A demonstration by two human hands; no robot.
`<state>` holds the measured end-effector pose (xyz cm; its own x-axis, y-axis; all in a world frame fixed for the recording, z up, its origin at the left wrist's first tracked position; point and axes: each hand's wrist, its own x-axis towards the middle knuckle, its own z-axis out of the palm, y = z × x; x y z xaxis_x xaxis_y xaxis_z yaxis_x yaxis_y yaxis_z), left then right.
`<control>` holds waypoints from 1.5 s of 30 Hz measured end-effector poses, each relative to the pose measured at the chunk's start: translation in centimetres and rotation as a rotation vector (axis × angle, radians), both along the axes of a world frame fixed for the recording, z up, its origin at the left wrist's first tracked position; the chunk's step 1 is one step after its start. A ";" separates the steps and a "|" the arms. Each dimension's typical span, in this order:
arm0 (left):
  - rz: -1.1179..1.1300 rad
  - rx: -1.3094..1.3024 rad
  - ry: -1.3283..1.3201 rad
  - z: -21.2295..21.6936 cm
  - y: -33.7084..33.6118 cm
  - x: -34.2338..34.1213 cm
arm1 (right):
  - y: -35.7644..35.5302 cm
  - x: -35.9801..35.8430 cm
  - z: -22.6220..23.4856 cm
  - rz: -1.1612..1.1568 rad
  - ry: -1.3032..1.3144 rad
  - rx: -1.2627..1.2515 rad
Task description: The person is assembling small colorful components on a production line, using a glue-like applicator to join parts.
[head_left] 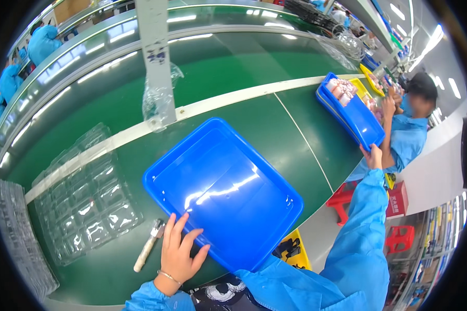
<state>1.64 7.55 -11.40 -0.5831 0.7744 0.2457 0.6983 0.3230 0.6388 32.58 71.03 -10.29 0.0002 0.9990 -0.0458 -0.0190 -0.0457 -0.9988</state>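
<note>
A large empty blue tray [218,181] lies on the green bench in front of me. My left hand [179,256] is at its near left edge, fingers spread, fingertips on or just over the rim. My right hand [372,156] reaches far to the right and grips the near corner of another blue tray [362,122], which sits on a stack. Pinkish-white packed pieces [342,91] fill the far end of that tray. Beside my left hand lies a brush-like tool [147,248] with a pale handle.
Clear plastic blister trays [88,207] lie at the left, with a stack of them [23,241] at the bench's edge. A metal post [158,62] rises behind. At right, a co-worker [412,124] works near yellow trays [371,80]. A yellow bin [294,251] with black parts sits below.
</note>
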 end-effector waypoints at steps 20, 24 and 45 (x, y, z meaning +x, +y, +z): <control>0.059 0.063 0.096 -1.9 -0.4 0.5 | -38.2 -6.6 0.1 0.270 0.116 -0.093; 0.064 0.125 0.062 -2.2 -0.5 0.8 | -43.1 -6.9 -2.9 0.387 0.143 -0.091; -0.188 0.283 -0.075 -2.1 -3.9 0.9 | -55.8 -13.2 -2.7 0.366 -1.184 0.938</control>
<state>2.50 3.63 -13.50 -0.4609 0.7775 0.4279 0.6767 -0.0041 0.7362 19.34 15.26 -13.00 -0.6584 0.6221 0.4236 0.6453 0.7563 -0.1076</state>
